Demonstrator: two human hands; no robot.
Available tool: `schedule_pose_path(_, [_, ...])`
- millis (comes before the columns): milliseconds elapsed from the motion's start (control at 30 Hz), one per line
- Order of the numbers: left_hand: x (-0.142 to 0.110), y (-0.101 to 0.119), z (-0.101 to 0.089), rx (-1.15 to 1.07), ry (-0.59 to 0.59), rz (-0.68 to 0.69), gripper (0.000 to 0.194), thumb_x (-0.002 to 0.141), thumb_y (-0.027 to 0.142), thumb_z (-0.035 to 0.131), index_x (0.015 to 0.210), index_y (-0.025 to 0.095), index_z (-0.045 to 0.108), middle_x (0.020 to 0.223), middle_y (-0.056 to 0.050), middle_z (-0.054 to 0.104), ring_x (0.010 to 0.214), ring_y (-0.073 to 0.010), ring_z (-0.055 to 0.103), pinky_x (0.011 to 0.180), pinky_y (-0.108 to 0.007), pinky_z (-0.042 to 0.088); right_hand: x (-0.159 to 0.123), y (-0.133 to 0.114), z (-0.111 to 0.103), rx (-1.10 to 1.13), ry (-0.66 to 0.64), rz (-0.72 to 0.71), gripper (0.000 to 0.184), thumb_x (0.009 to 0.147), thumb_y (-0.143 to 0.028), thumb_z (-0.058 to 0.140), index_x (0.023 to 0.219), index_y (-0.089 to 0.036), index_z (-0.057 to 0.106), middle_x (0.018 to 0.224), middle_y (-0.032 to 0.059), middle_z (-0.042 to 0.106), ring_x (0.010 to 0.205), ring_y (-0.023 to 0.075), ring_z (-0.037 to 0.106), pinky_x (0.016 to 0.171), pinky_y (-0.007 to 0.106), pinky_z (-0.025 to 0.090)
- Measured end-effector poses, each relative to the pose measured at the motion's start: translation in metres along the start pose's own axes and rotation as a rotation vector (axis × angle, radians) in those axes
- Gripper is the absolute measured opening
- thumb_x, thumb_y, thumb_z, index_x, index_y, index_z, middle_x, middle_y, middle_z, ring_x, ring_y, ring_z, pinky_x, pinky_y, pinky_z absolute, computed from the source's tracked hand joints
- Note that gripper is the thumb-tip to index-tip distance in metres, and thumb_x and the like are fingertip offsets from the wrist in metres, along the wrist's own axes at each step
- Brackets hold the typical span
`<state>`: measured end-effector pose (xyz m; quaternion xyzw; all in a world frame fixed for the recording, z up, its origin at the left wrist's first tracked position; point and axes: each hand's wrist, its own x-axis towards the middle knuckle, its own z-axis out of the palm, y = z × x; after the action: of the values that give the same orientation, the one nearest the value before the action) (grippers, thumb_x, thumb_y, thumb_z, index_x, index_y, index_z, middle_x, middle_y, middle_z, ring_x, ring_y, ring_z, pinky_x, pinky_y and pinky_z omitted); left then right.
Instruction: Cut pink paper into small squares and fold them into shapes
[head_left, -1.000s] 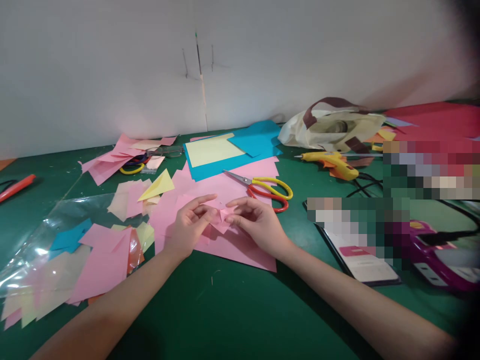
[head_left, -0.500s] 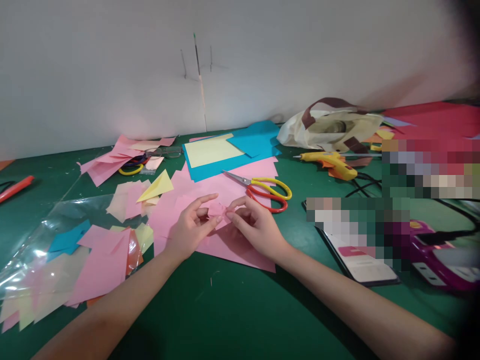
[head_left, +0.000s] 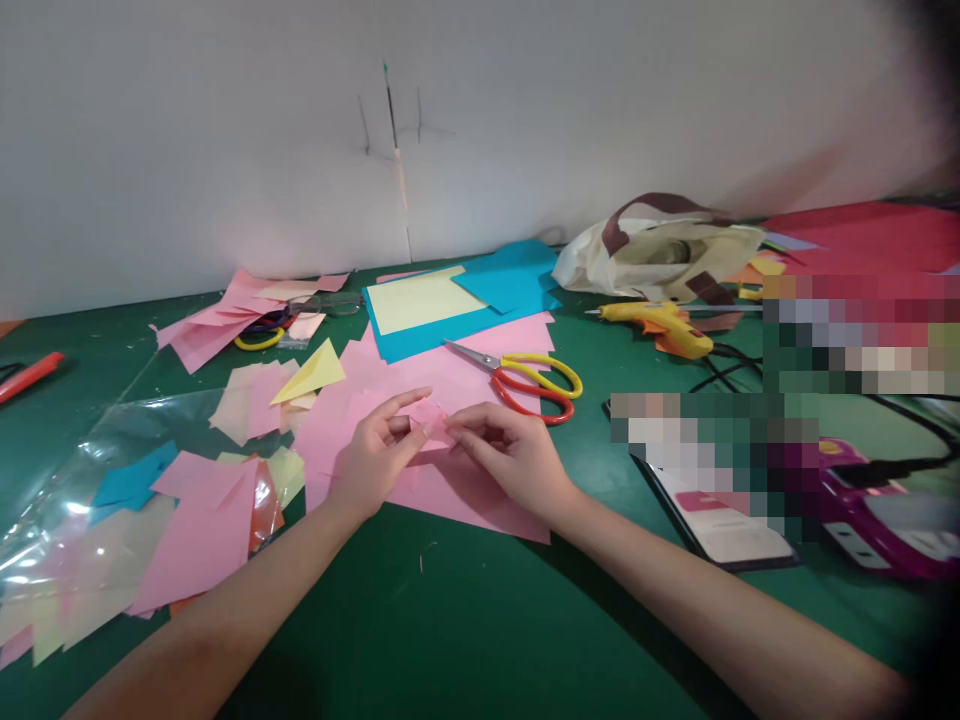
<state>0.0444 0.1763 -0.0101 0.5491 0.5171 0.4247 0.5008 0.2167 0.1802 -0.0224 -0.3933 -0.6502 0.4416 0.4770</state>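
Observation:
A small piece of pink paper point(head_left: 429, 418) is held up between my two hands, over larger pink sheets point(head_left: 480, 500). My left hand point(head_left: 381, 450) pinches its left side between thumb and fingers, index finger stretched along the top. My right hand point(head_left: 514, 455) has thumb and fingertips closed at the paper's right edge. Pink on pink makes the small piece's exact shape hard to make out. Just beyond my right hand lie scissors point(head_left: 517, 378) with one yellow and one red handle, blades pointing left.
Blue sheets point(head_left: 517, 275) with a cream sheet point(head_left: 416, 300) lie behind. At left, a clear plastic bag point(head_left: 172, 415) covers paper scraps. To the right are a yellow glue gun point(head_left: 656, 325), a phone point(head_left: 739, 530), a cloth bag point(head_left: 600, 260) and a purple device point(head_left: 847, 530) with cables.
My right hand's fingers have flattened and shifted slightly left and down along the small pink paper. My left hand keeps its pinch. The view has moved very slightly.

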Motion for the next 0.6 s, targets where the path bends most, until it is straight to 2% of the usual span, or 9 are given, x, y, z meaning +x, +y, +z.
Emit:
schedule_pose_path(200, [0.0017,-0.0036,-0.0003,-0.08,0.001,-0.001,0.044,0.078,0.033,0.064,0.12,0.021,0.057,0.052,0.008,0.039,0.051,-0.0076,0.04,0.052,-0.019,0.036,0.0014,-0.0034,-0.0004,-0.053,-0.127,0.034,0.004,0.083,-0.023,0.055,0.084,-0.02,0.053,0.072,0.0006,0.063,0.062,0.0121,0.059,0.058,0.026,0.049])
schedule_pose_path(267, [0.0019,-0.0037,-0.0003,-0.091,-0.011,-0.001,0.043,0.078,0.033,0.063,0.12,0.021,0.057,0.054,0.007,0.047,0.055,-0.0084,0.046,0.057,-0.02,0.04,0.0013,-0.0047,-0.0011,-0.084,-0.118,0.0,0.003,0.084,-0.022,0.052,0.086,-0.02,0.054,0.076,0.0014,0.063,0.065,0.012,0.059,0.06,0.026,0.048])
schedule_pose_path(400, [0.0018,-0.0034,-0.0005,-0.112,-0.035,-0.018,0.044,0.08,0.037,0.062,0.12,0.02,0.056,0.065,0.001,0.062,0.065,-0.0129,0.057,0.066,-0.026,0.049,0.0009,-0.0042,-0.0022,-0.131,-0.101,-0.056,0.012,0.083,-0.015,0.05,0.088,-0.02,0.059,0.077,0.0008,0.065,0.065,0.0113,0.059,0.062,0.025,0.048])
schedule_pose_path(600, [0.0023,-0.0066,-0.0011,-0.092,-0.008,-0.009,0.047,0.079,0.039,0.062,0.121,0.018,0.055,0.063,0.001,0.063,0.063,-0.0135,0.057,0.063,-0.026,0.048,0.0007,-0.0036,-0.0021,-0.117,-0.104,-0.079,0.019,0.079,-0.009,0.049,0.086,-0.019,0.063,0.076,0.0013,0.069,0.069,0.0124,0.064,0.066,0.026,0.051])
